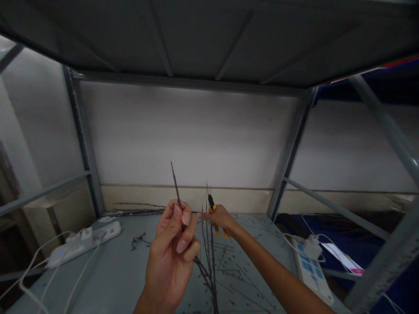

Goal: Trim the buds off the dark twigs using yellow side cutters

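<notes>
Near the middle of the view my left hand [175,244] is closed around a thin dark twig [176,183], whose tip points up above the fingers. Farther forward and to the right, my right hand [220,218] holds pliers [217,227] with yellow handles and black jaws pointing up. A branched bare stem [212,279] rises from the bottom edge between my two hands, its thin shoots passing just left of the pliers. The lower part of the twig is hidden by my left fingers.
Cut twig pieces lie scattered over the grey tabletop [121,279]. More long twigs [140,212] rest along its back edge. Power strips with cables stand at left [85,244] and right [312,272]. Metal frame posts [293,152] and a low shelf [196,39] overhead enclose the space.
</notes>
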{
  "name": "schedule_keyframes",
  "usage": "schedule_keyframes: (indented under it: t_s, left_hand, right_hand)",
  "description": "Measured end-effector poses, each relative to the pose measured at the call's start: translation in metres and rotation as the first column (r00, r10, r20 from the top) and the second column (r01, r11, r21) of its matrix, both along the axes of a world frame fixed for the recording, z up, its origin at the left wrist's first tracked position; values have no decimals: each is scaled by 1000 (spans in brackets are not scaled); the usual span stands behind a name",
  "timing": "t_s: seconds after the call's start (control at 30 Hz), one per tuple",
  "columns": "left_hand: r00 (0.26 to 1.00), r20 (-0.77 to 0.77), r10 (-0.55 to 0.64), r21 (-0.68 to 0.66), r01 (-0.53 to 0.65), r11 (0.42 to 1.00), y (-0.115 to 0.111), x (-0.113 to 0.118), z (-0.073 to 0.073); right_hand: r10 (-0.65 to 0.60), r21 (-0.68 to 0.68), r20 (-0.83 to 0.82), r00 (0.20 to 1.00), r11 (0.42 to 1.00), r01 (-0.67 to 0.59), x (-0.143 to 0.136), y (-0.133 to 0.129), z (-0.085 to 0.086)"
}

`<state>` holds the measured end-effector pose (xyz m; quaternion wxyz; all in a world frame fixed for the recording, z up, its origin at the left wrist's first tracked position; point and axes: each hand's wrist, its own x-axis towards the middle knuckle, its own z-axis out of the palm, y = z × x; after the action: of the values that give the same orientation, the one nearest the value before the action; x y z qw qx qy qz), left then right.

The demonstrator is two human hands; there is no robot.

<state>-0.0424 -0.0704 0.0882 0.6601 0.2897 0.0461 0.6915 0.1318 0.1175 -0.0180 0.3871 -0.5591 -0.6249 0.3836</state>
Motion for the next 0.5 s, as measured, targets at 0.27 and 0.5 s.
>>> schedule_keyframes:
  t_s: [0.27, 0.5]
  left_hand:
    - [976, -130, 173, -4, -175, 984, 35, -5, -5]
    - [746, -455, 486, 102, -498, 861, 115, -6, -42]
  right_hand:
    - [36, 10, -413, 910, 999, -35, -11, -17, 5]
    - [39, 164, -556, 830, 984, 64, 4, -64, 40]
